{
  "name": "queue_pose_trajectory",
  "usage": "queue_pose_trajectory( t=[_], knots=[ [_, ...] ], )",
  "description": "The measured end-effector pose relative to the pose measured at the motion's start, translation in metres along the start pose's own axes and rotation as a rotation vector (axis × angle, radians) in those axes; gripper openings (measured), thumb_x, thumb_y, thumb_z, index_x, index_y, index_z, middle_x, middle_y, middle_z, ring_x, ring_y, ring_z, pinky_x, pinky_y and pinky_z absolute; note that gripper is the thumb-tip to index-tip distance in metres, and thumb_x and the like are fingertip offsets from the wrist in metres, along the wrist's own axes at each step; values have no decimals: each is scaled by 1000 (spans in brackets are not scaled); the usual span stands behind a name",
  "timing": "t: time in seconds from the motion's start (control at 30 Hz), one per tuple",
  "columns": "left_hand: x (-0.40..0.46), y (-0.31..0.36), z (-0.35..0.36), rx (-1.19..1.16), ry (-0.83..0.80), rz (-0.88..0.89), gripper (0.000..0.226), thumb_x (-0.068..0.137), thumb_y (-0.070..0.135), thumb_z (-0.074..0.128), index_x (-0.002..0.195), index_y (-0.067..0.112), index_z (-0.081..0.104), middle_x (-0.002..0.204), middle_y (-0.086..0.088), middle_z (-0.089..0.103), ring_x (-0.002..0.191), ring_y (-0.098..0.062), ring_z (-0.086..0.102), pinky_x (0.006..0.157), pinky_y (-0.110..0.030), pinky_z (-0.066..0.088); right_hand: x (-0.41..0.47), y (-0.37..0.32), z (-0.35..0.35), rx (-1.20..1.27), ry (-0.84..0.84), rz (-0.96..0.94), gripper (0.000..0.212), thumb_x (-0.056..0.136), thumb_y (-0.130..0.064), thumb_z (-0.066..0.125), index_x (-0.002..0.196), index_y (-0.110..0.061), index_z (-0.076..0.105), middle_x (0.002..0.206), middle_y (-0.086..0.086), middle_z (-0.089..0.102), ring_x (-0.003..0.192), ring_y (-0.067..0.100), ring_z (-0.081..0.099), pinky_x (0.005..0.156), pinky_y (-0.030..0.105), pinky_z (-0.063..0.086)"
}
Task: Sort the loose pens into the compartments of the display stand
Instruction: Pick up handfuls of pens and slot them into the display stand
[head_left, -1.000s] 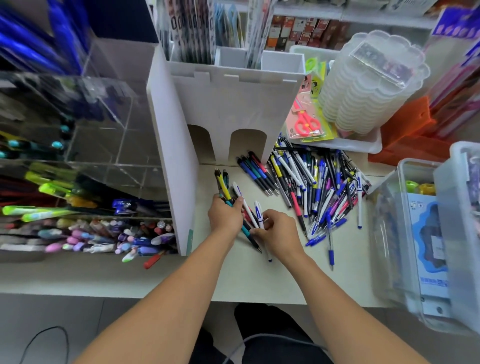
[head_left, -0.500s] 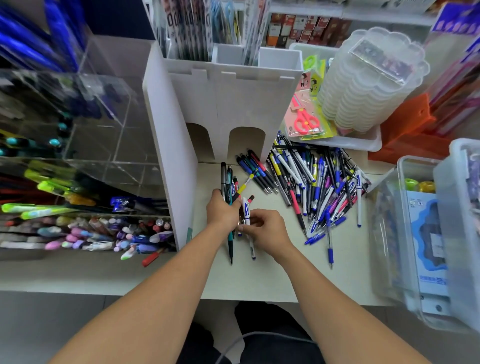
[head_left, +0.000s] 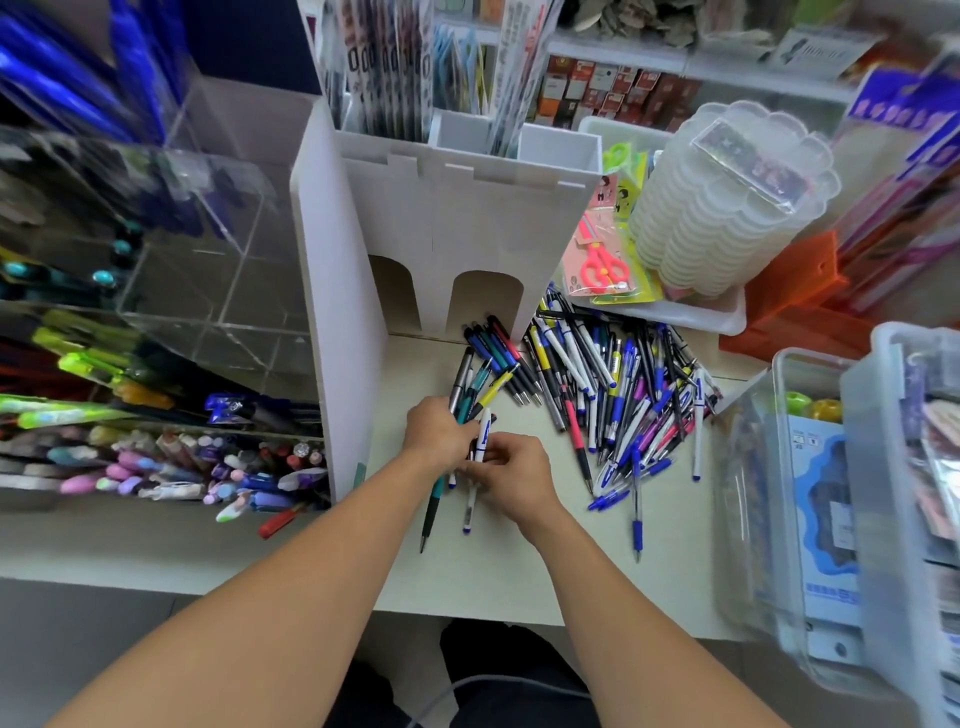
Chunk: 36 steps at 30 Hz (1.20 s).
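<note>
Surface: a pale cream surface (head_left: 519, 582) carries everything in front of the person.
Display stand: a tall white board display stand with two arched openings (head_left: 467, 228) stands at the back of the surface, its long side panel reaching toward the viewer on the left.
Acrylic rack: a clear acrylic compartment rack of coloured pens (head_left: 156, 322) sits to the left of that side panel.
Loose pile: a loose heap of blue, white, black and pink pens (head_left: 623, 395) lies on the surface to the right of the stand's arches, spread toward a clear plastic storage bin (head_left: 779, 519).
Bundle: a small bundle of grey, teal, yellow and white pens (head_left: 470, 395) stands nearly upright between the two hands, tips down near the surface, just in front of the right arch.
Left hand: left hand (head_left: 436, 434), forearm stretched forward, its grip wrapped round the bundle from the left.
Right hand: right hand (head_left: 511, 480), fingers curled, its grip pinching the lower shafts of the bundle, touching the left hand.
</note>
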<state>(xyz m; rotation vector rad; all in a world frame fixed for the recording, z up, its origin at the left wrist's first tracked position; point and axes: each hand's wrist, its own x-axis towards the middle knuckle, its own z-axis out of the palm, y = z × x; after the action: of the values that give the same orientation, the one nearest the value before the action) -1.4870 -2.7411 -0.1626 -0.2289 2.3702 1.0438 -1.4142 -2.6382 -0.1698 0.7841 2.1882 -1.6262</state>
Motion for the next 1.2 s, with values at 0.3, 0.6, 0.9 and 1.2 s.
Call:
queue_pose_trajectory(
  t=[0.3, 0.6, 0.9, 1.2],
  knots=[
    [-17, 0, 5, -18, 32, 22, 35, 96, 34, 66, 122, 11, 67, 117, -8, 69, 103, -23, 64, 73, -25, 45, -4, -2, -5, 79, -26, 3, 12, 76, 7, 76, 81, -4, 74, 81, 19, 74, 75, 32, 72, 80, 50, 61],
    [-14, 4, -3, -26, -37, -4, 36, 95, 32, 67, 123, 9, 67, 117, -10, 70, 105, -26, 65, 76, -28, 49, -5, -6, -6, 266, -48, 61, 15, 84, 10, 71, 95, 1, 74, 83, 16, 75, 76, 27, 73, 71, 35, 60],
    [-23, 0, -4, -207, -85, -104, 24, 92, 32, 66, 104, 11, 72, 100, -7, 73, 94, -26, 68, 84, -34, 55, -11, -9, -21, 461, -82, 123, 18, 92, 7, 65, 108, 2, 72, 88, 11, 73, 74, 16, 68, 66, 20, 54],
    [-48, 7, -25, -377, -133, -67, 16, 95, 28, 63, 98, 14, 69, 83, 0, 76, 70, -13, 63, 66, -30, 55, -23, -28, -40, 519, -40, 185, 24, 89, 7, 60, 109, -4, 67, 88, 18, 59, 71, 17, 54, 61, 26, 43]
  ],
)
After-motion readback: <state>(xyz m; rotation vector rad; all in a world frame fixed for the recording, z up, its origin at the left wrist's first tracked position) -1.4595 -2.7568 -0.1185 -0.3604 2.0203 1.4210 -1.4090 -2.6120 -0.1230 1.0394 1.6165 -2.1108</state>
